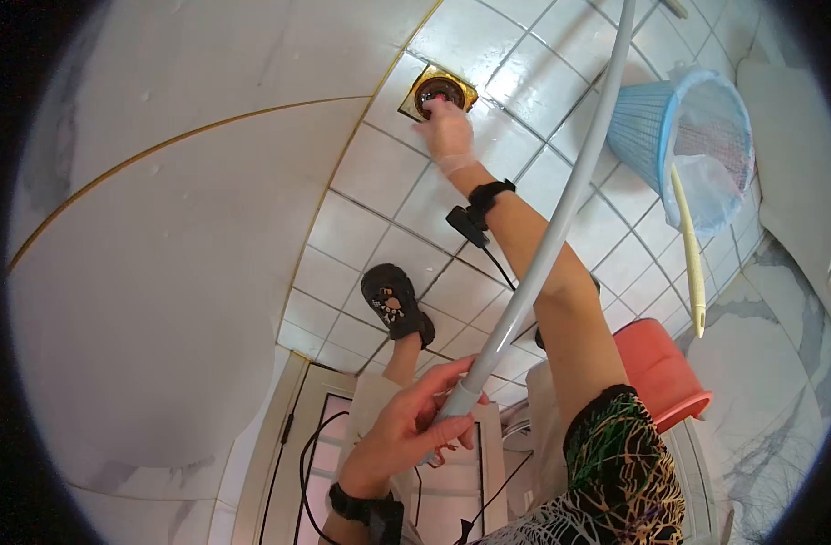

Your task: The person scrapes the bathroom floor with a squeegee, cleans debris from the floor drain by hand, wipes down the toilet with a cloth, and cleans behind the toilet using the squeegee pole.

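Observation:
A long grey hose (561, 213) runs diagonally across the view from the top toward me. My left hand (411, 422) is closed around its cuffed lower end. In a thin clear glove, my right hand (448, 136) reaches down to the round floor drain (425, 96), set in a yellowish square frame. Its fingertips are bent into the dark opening, and a small reddish spot shows by them. What they grip, if anything, is hidden. The hose passes in front of my right forearm.
A blue mesh bin (641, 123) with a clear liner lies to the right, a pale yellow stick (690, 254) leaning out of it. Closer stands a red bucket (661, 372). My dark shoe (390, 298) rests on white floor tiles (343, 227). A smooth white wall (188, 245) curves along the left.

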Demonstrator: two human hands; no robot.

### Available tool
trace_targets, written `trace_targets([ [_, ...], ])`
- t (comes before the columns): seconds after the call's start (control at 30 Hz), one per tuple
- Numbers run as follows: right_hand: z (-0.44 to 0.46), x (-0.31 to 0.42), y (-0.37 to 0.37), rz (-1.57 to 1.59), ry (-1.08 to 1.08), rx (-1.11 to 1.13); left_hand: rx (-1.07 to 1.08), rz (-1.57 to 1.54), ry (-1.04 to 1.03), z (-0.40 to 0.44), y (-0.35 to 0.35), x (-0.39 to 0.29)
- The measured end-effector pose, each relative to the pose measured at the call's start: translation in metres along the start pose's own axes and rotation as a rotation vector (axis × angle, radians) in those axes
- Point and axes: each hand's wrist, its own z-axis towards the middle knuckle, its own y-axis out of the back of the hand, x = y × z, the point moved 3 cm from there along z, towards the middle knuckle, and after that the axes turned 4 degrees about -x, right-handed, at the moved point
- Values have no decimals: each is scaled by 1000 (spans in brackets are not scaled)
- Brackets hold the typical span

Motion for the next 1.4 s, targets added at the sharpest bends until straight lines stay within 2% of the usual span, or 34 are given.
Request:
trace_targets([
  [0.03,1,10,-3,-201,158,28,1,-1,5,0,1,0],
  [0.17,17,11,-5,-278,102,415,-15,8,3,-2,6,-2],
  [0.27,18,-17,-9,-370,278,419,-10,-2,14,-3,3,-5],
  [0.4,24,-44,7,-68,-414,-22,18,-25,-3,-4,4,-2],
  [0.43,24,-51,5,113,-587,-41,18,-26,-2,-3,4,-3],
  [0.53,26,-36,-5,320,-452,-31,15,-20,16,-4,3,-8],
  [0.57,27,-25,-7,229,-253,-70,15,-18,27,-3,3,-8],
  [0.67,25,2,-20,-241,-48,150,26,-14,30,-2,2,-6],
  [0.8,21,-7,-26,-290,15,210,12,-2,29,-1,-1,-7],
  [0.9,34,-19,-17,-115,157,268,12,-10,35,-1,-2,-7],
  [1.0,43,-33,-9,133,-109,291,8,-16,27,-1,-2,-7],
  [1.03,42,-34,-4,314,-269,136,9,-10,21,-1,-3,-7],
  [1.13,37,-44,12,257,-165,-52,17,-16,12,0,-3,-6],
  [1.27,18,-19,17,-141,199,205,18,-9,13,0,-4,-7],
  [1.3,8,-13,9,-227,130,372,16,-5,14,0,-4,-7],
  [1.4,-12,-1,5,-139,297,121,16,3,7,1,-4,-7],
])
